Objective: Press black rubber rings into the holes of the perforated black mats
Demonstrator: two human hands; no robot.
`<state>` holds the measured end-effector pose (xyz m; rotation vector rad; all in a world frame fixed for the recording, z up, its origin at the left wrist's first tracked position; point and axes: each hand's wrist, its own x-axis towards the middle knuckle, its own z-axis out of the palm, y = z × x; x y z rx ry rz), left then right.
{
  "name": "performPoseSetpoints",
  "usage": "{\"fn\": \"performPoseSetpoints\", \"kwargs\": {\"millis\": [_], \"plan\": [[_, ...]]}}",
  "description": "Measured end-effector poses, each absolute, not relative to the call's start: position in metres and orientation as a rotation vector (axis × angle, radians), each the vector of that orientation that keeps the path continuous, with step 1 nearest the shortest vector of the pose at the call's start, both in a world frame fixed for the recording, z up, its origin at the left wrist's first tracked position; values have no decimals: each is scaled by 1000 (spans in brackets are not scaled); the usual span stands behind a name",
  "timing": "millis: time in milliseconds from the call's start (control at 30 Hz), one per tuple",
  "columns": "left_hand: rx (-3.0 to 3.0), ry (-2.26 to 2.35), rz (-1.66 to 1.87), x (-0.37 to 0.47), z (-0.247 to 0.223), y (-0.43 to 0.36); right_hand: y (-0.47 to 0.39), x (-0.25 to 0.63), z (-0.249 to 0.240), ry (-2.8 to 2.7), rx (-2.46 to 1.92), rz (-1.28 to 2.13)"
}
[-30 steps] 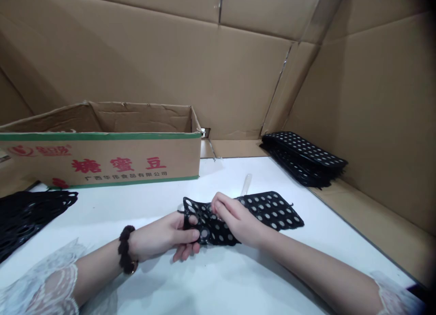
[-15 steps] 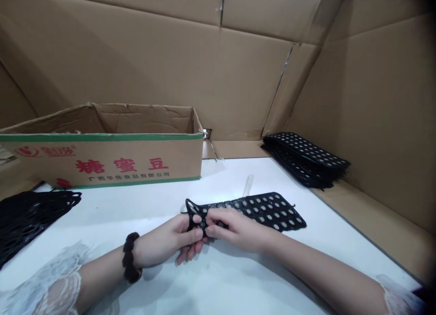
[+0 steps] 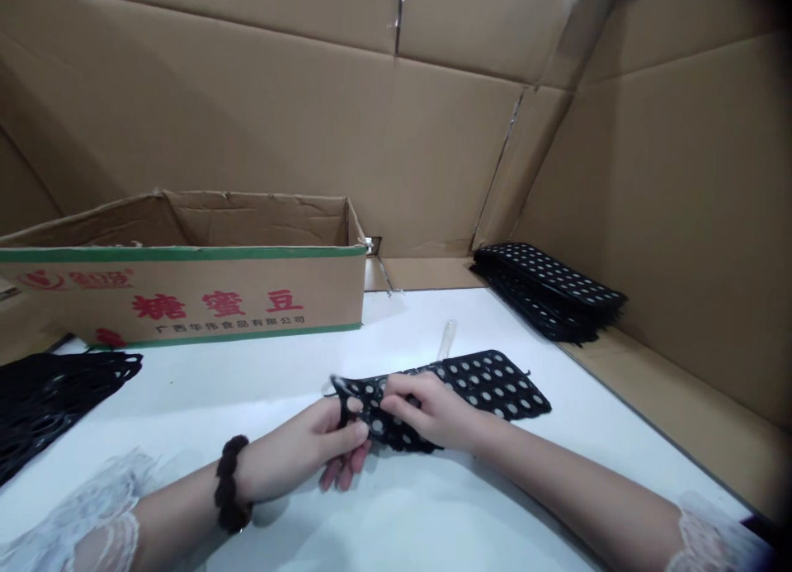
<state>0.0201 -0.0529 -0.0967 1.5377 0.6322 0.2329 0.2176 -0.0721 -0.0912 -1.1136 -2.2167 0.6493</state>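
A black rubbery sheet with rows of pale round spots lies across the white table, its left end lifted and bent. My left hand is closed on that left end, thumb on top and fingers curled beneath. Over the sheet's middle, my right hand is closed in a pinch, with black material showing between its fingers. Exactly which part of the sheet it grips is hidden. A thin edge of the sheet sticks up just above my left hand.
An open cardboard box stands at the back left. A stack of similar spotted sheets leans at the back right. Black strips with holes lie at the left. Behind the sheet is a small clear plastic piece. Cardboard walls surround the table.
My right hand has moved slightly right, away from my left hand. The sheet's left part is now turned flatter, showing more spots and its lower edge. My left hand keeps its hold.
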Motion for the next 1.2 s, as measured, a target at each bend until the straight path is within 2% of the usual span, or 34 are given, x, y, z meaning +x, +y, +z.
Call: {"fn": "performPoseSetpoints", "kwargs": {"millis": [233,367,633,833,900,1100,1200], "plan": [[1275,590,295,18,-92,-49,-75,221,-88,-2467,-795,368],[1312,572,287,18,-95,-48,-73,219,-91,-2455,-780,295],[1454,530,260,21,-103,-45,-84,197,-93,-1992,-1099,758],[1430,545,276,23,-99,-43,-83,188,-97,-1739,-1149,985],[1411,535,270,22,-98,-44,-82,190,-98,-1781,-1145,916],[1376,575,385,23,-100,-50,-83,201,-105,-2180,-1060,358],[1419,659,453,27,-102,-54,-83,202,-106,-2265,-1033,261]]}}
